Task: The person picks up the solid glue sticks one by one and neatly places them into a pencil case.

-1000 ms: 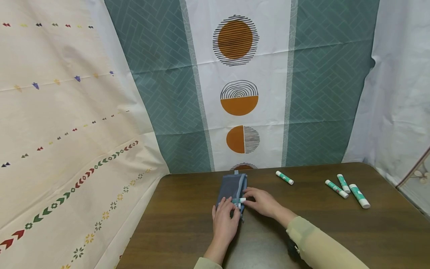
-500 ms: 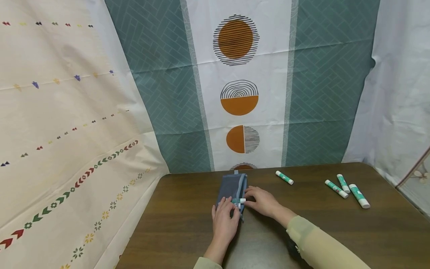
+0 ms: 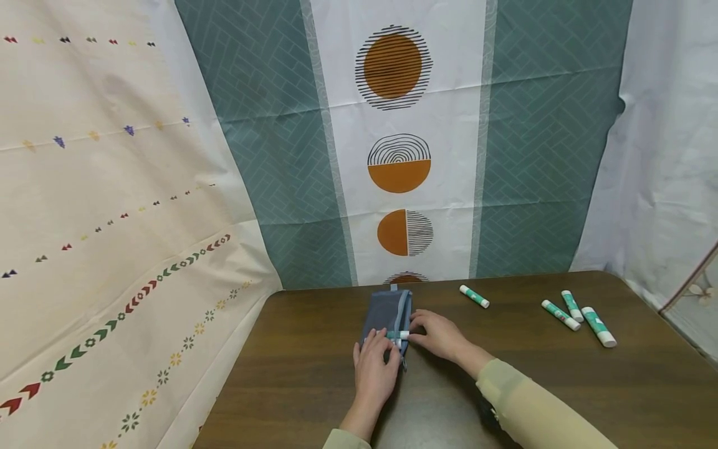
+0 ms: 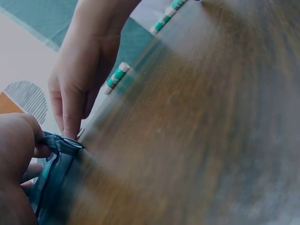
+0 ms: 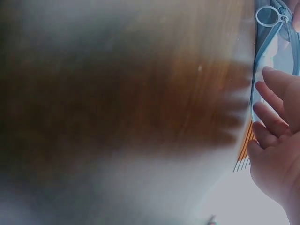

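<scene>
A grey-blue zip pouch (image 3: 384,312) lies on the brown table (image 3: 561,393) near its far edge. My left hand (image 3: 374,368) grips the pouch's near end, fingers curled on its edge (image 4: 18,140). A teal and white glue stick (image 3: 397,335) lies across the pouch's opening, and my right hand (image 3: 440,335) pinches its white end from the right. In the left wrist view the right hand's fingertips (image 4: 70,126) point down at the zipper end. The right wrist view shows the zipper ring (image 5: 268,16) and loosely bent fingers (image 5: 274,117).
More glue sticks lie on the table: one (image 3: 474,296) just right of the pouch, three (image 3: 572,312) farther right. Patterned cloth hangs behind the table (image 3: 398,162) and at the left (image 3: 112,218). The table's right edge runs near a white drape (image 3: 662,156).
Almost nothing differs; both hands stay at the pouch with the glue stick at its opening, and the view shifts only slightly.
</scene>
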{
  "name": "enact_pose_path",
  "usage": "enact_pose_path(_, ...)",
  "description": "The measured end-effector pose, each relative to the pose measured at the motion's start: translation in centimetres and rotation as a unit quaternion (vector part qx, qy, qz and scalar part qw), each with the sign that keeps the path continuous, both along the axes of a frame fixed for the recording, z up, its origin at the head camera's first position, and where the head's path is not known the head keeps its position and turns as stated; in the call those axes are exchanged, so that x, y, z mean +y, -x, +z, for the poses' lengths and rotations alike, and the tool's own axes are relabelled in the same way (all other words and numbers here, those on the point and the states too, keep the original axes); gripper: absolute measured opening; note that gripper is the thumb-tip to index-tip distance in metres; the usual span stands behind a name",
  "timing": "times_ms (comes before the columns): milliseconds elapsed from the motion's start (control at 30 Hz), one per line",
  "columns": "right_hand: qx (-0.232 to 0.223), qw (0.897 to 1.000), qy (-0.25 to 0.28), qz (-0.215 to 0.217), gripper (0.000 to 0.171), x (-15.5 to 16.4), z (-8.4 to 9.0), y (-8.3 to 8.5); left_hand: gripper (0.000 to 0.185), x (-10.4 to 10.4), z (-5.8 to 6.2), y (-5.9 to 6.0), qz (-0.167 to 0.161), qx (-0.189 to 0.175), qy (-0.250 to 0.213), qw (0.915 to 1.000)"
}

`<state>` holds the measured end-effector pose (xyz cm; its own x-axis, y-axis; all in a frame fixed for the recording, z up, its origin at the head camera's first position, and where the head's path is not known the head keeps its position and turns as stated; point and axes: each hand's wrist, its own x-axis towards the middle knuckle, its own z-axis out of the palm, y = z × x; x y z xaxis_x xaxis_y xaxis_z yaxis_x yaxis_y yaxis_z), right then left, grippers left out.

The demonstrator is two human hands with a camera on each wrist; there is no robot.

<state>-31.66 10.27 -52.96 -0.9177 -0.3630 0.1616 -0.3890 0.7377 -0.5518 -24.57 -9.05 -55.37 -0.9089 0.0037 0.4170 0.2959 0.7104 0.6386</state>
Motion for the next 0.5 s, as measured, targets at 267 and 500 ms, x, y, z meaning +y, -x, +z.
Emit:
enact_pose_path(267,0.011,1.0,0.009,0.014,0.01,-0.8,0.0,0.0,0.02,0.0,0.0,0.0,0.002,0.003,-0.006,1.0)
enact_pose_path(500,0.002,1.0,0.019,0.011,0.009,-1.1,-0.3,0.1,0.021,0.0,-0.1,0.0,0.003,0.002,-0.01,0.9999)
